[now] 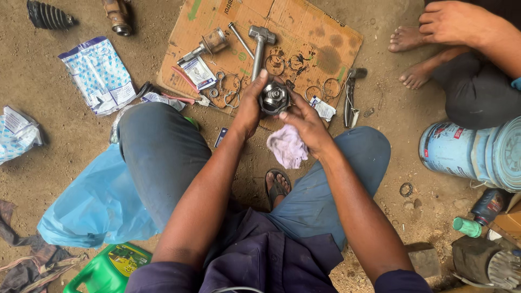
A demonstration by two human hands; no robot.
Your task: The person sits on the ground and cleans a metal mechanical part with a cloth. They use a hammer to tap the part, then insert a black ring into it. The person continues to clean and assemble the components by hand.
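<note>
— Greasy dark round metal joint housing (274,98) with its shiny splined centre is what we have in hand, held up over the near edge of the stained brown cardboard sheet (304,43) on the dirt floor.

— How are we gripping it?

— Our left hand (248,108) wraps around its left side, thumb up along the rim, fingers curled closed on it. Our right hand (306,122) cups it from the right and below, with the crumpled pale lilac rag (287,146) tucked under the palm and hanging down.

— So which step do we judge this to be?

— Cleaning or inspecting the open face of the joint, we think; the rag is at the ready and the face is turned up to us.

— And what does the next move call for?

— A firm left-hand hold while the right brings the rag onto the face, we would say. Grease makes it slippery, so the grip must not loosen.

— What lies close by?

— A steel hammer with a grey head (260,43) just beyond the joint, thin metal rings and clips (230,87) scattered on the cardboard, and dark pliers (349,95) off its right edge. Another person's bare feet (412,54) rest at the upper right, beside a pale blue plastic drum (477,154).
</note>
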